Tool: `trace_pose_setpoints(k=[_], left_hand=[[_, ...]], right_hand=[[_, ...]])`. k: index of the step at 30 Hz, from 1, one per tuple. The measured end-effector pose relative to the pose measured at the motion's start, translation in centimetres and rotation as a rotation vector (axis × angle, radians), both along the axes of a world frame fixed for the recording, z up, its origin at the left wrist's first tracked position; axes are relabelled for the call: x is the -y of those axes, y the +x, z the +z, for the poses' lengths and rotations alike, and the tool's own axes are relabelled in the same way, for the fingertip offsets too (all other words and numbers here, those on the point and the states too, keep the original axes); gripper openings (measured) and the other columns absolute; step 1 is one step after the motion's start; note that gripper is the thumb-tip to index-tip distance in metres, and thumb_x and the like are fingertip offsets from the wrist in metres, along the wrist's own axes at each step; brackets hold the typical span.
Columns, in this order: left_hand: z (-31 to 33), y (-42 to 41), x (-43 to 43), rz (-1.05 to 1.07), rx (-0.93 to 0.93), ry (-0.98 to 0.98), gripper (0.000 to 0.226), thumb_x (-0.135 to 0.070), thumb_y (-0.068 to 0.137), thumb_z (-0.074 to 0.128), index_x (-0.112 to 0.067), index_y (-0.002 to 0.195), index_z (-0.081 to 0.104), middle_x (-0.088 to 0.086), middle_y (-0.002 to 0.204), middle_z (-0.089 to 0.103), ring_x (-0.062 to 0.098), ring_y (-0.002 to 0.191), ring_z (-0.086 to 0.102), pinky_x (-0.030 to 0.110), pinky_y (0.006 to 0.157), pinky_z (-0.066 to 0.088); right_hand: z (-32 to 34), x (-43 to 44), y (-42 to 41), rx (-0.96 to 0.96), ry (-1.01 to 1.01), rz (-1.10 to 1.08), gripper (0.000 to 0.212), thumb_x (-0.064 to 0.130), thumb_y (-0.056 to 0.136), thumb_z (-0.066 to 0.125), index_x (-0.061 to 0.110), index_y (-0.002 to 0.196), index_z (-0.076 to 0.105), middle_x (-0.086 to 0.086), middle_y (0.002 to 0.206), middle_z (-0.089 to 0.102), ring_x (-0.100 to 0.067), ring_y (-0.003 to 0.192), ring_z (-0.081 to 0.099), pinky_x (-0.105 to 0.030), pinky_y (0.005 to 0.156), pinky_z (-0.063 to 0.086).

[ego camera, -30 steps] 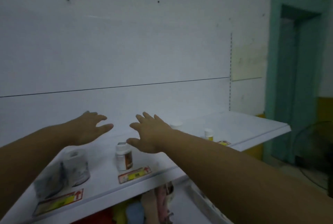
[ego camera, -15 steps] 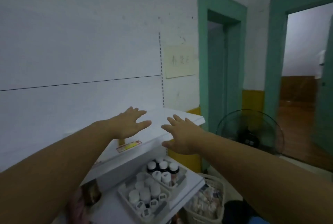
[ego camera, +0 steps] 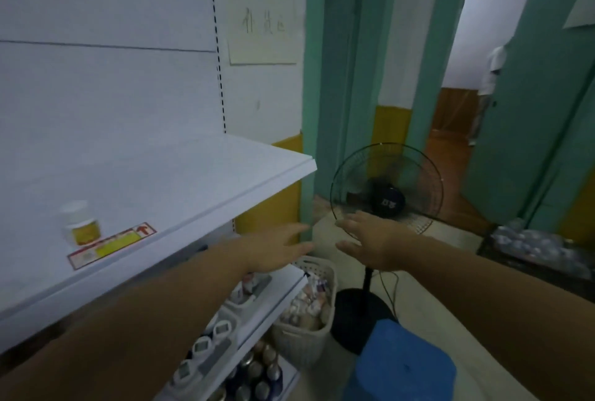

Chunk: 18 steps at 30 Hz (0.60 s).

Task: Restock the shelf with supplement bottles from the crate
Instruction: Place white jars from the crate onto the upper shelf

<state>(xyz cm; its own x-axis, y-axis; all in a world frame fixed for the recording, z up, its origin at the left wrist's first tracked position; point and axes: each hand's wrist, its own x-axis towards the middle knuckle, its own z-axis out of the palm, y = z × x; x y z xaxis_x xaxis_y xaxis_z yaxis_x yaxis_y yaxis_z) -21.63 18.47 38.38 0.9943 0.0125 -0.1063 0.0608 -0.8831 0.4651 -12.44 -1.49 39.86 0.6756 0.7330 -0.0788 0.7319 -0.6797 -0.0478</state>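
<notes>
Both my arms stretch forward with nothing in either hand. My left hand hovers palm down, fingers straight, just past the right end of the white top shelf. My right hand is spread flat beside it, in front of the fan. One small white bottle with a yellow label stands on the top shelf at the left, behind a red and yellow price tag. On the floor below my hands sits a white woven crate filled with bottles. More white-capped bottles lie in trays on a lower shelf.
A black standing fan is right behind my right hand, its base beside the crate. A blue stool stands at the bottom. Teal door frames and an open doorway lie ahead; a person in white is far off there. A dark rack of bottles sits at right.
My view has swung right along the shelf, past its right end to the fan and doorway. Both hands moved with it, still flat and holding nothing. The floor crate has come into sight.
</notes>
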Motion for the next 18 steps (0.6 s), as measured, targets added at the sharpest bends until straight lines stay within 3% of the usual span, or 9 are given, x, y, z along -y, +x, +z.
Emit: trace_pose_setpoints(k=[4, 7, 11, 13, 15, 18], left_hand=[[-6.7, 0.5, -5.5, 0.232, -0.123, -0.106, 0.063, -0.054, 0.089, 0.044, -0.027, 0.144, 0.030, 0.006, 0.142, 0.047, 0.020, 0.111, 0.057, 0.025, 0.088, 0.045], [-11.1, 1.0, -9.4, 0.378, -0.118, -0.132, 0.047, -0.035, 0.090, 0.054, -0.015, 0.132, 0.047, 0.012, 0.134, 0.054, 0.024, 0.117, 0.054, 0.029, 0.097, 0.042], [-16.1, 0.7, -14.1, 0.548, -0.143, -0.183, 0.046, -0.011, 0.095, 0.047, -0.001, 0.139, 0.037, 0.016, 0.147, 0.039, 0.027, 0.134, 0.038, 0.032, 0.110, 0.029], [-17.9, 0.1, -15.9, 0.639, -0.141, -0.185, 0.047, -0.004, 0.095, 0.045, -0.002, 0.140, 0.034, 0.016, 0.147, 0.038, 0.030, 0.131, 0.042, 0.028, 0.101, 0.036], [-19.3, 0.2, -17.0, 0.752, -0.114, -0.210, 0.045, -0.004, 0.093, 0.048, -0.005, 0.137, 0.040, 0.010, 0.133, 0.048, 0.028, 0.115, 0.052, 0.026, 0.084, 0.042], [-20.8, 2.1, -18.0, 0.777, -0.137, -0.139, 0.033, -0.011, 0.092, 0.052, 0.000, 0.123, 0.053, 0.011, 0.120, 0.057, 0.028, 0.104, 0.057, 0.035, 0.086, 0.047]], right_hand=[[-4.6, -2.5, 2.2, -0.097, 0.010, 0.023, 0.057, 0.051, 0.094, 0.034, 0.021, 0.143, 0.029, -0.007, 0.150, 0.033, -0.024, 0.135, 0.032, -0.036, 0.107, 0.027], [-8.8, -5.9, 3.1, -0.214, 0.033, 0.093, 0.055, 0.048, 0.095, 0.037, 0.021, 0.142, 0.032, -0.007, 0.146, 0.039, -0.023, 0.129, 0.039, -0.033, 0.104, 0.033], [-15.1, -11.4, 3.7, -0.344, 0.159, 0.200, 0.052, 0.041, 0.094, 0.044, 0.017, 0.140, 0.037, -0.008, 0.137, 0.050, -0.023, 0.118, 0.051, -0.028, 0.094, 0.036], [-17.7, -14.3, 3.7, -0.410, 0.216, 0.296, 0.045, 0.031, 0.094, 0.048, 0.013, 0.135, 0.044, -0.012, 0.130, 0.055, -0.026, 0.116, 0.052, -0.029, 0.095, 0.037], [-19.8, -17.2, 3.9, -0.476, 0.250, 0.369, 0.040, 0.020, 0.092, 0.050, 0.008, 0.131, 0.048, -0.016, 0.126, 0.057, -0.029, 0.115, 0.053, -0.031, 0.094, 0.040], [-22.4, -21.5, 4.8, -0.483, 0.249, 0.409, 0.048, 0.019, 0.091, 0.049, 0.011, 0.138, 0.039, -0.013, 0.136, 0.047, -0.031, 0.118, 0.050, -0.038, 0.096, 0.043]])
